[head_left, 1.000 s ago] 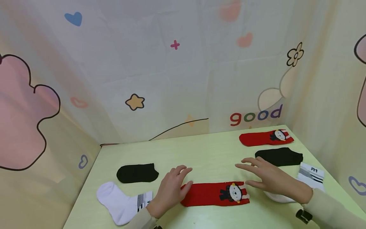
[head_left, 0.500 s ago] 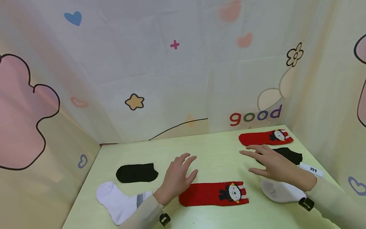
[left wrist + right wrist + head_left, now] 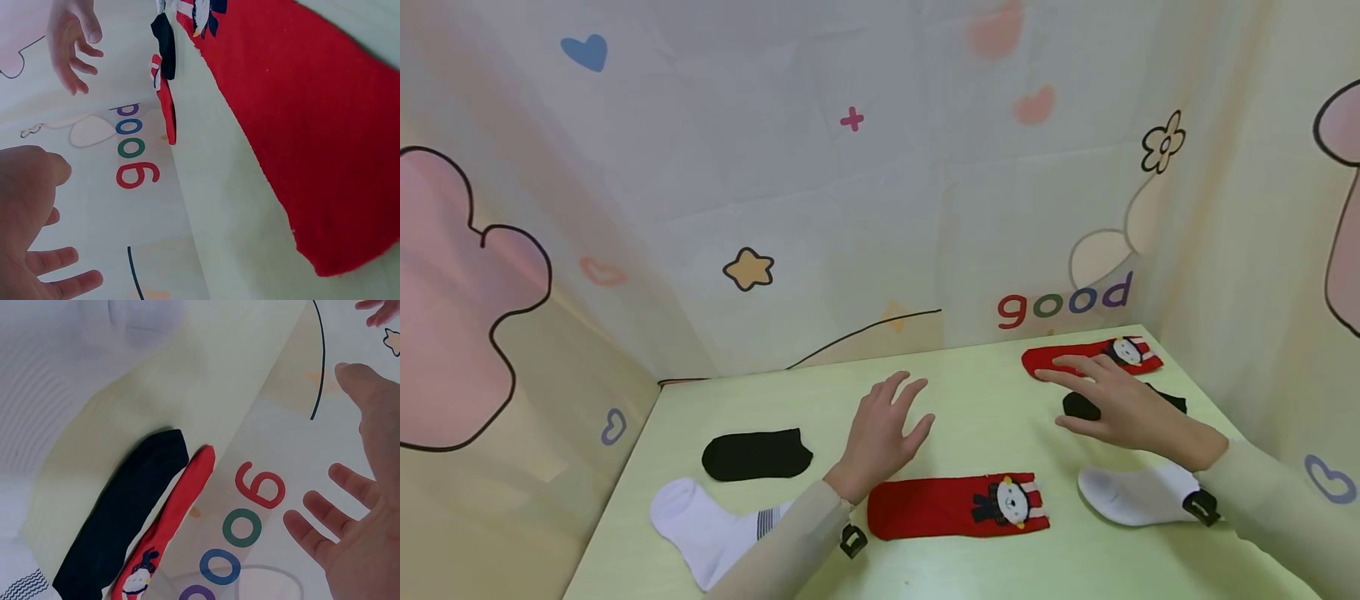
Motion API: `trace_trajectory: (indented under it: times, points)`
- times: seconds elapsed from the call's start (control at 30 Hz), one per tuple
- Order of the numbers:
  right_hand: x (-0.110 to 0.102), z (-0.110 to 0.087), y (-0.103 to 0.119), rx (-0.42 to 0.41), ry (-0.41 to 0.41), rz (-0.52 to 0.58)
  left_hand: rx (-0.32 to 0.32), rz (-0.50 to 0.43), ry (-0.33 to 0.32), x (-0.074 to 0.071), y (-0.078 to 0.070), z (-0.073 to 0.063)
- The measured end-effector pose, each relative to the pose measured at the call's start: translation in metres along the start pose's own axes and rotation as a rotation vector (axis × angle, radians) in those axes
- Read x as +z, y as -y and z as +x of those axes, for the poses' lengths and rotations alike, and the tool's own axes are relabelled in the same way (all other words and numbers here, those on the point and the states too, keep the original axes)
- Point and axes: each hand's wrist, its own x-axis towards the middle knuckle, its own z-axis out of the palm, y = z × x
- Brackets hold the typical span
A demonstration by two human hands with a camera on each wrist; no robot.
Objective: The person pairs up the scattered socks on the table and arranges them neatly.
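Up beyond the nearer red sock [image 3: 925, 510], the left hand [image 3: 880, 437] and, farther right, the right hand [image 3: 1123, 408] hover, fingers spread.

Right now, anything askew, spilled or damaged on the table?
Nothing spilled or damaged that I can see. Only mild oddity: the nearer long red sock with cartoon face lies alone near the middle, apart from the short black sock and white striped sock at left. The left sleeve partly hides the white one.

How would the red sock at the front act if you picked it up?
The front red sock would probably droop, since it looks like thin cloth. It likely won't roll, because it lies flat on the table.
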Motion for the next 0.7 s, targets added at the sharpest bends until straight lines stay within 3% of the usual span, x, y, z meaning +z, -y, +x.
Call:
trace_trajectory:
  times: [0.7]
  points:
    - [0.004, 0.003, -0.026, 0.043, -0.006, 0.001, -0.02, 0.007, 0.018, 0.024, -0.007, 0.024]
